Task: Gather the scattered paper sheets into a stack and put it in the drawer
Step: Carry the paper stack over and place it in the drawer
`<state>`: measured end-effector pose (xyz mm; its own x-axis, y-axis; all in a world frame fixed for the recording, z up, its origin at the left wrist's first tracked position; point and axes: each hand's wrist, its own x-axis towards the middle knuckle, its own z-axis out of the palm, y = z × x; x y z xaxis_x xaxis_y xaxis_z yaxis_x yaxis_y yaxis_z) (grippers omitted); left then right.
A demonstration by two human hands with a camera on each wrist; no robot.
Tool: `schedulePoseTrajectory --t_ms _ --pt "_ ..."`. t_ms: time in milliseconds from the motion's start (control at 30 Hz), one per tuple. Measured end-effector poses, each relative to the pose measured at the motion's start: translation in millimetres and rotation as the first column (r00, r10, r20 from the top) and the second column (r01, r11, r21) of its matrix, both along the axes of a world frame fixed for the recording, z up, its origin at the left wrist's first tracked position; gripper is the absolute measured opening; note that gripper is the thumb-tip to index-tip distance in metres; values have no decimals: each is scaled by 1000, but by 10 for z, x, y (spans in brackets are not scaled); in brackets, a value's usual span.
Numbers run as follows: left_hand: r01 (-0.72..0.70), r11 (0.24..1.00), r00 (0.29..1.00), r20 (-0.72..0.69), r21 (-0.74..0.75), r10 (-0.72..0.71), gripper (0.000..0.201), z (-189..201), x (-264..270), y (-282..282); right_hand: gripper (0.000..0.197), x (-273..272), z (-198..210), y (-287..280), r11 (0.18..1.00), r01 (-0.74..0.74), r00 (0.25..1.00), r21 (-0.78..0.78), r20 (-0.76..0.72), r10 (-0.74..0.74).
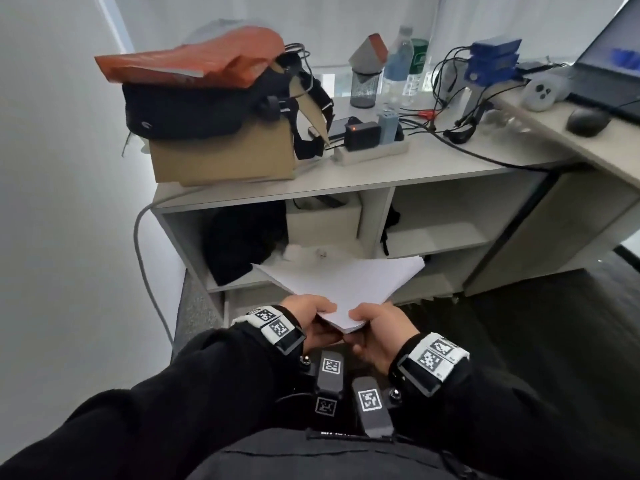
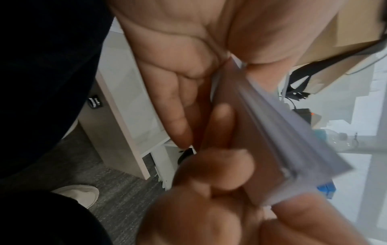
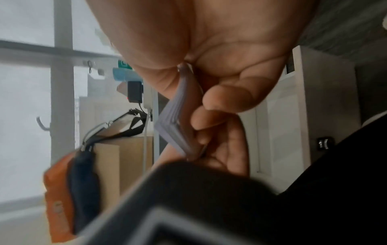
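Both hands held one stack of white paper (image 1: 341, 284) in the air, in front of the low shelf unit (image 1: 377, 216). The left hand (image 1: 311, 320) gripped the near corner from the left, thumb on top and fingers curled under. The right hand (image 1: 377, 329) gripped the same corner from the right, also with its thumb on top. The two hands were just beside each other, almost touching under the paper.

The far part of the stack fanned out over the bottom of the shelf unit and hid what was behind it — a small white thing and some crumpled stuff peeked out above its edge, too small to name. A black bag (image 1: 242, 240) sat in the left shelf space, dark and hard to make out.

The left wrist view showed the paper's edge (image 2: 282, 129) from the side, many sheets thick, but it was blurry, and the big blurry fingers (image 2: 220, 169) at the bottom belonged to the other hand. The right wrist view showed the corner of the stack (image 3: 178, 119) pinched between thumb and fingers; a dark blurry shape covered the bottom of that picture.

No open drawer could be picked out — a white cabinet front (image 3: 280, 116) showed behind the hand.

On top of the shelf unit stood a cardboard box (image 1: 221, 154) with a black pouch and an orange bag (image 1: 194, 60) on it.
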<state>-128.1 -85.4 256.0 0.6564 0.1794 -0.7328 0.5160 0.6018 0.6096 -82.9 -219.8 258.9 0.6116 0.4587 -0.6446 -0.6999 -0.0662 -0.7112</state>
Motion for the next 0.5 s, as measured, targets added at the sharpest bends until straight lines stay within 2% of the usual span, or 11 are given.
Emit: schedulePoseTrajectory --t_ms 67,100,167,267,333,500 --pt "-15 1000 1000 -12 6 15 26 -72 -13 72 24 20 -90 -36 999 -32 998 -26 -47 31" --pt "-5 1000 999 -32 13 6 22 -105 -13 116 25 54 -134 -69 999 -14 997 -47 -76 10" --pt "30 999 995 -94 24 -28 17 -179 -25 229 31 197 -283 -157 988 97 988 -121 -109 -111" --pt "139 990 974 -185 31 -131 10 -344 -63 371 20 454 -543 -292 939 267 949 -215 -109 -295" --pt "189 982 955 -236 29 -177 11 -494 -99 440 14 583 -721 -326 929 247 955 -277 -96 -282" --pt "229 973 908 -363 17 -208 14 -947 -141 648 23 706 -1113 -172 907 58 990 -417 -96 -108"
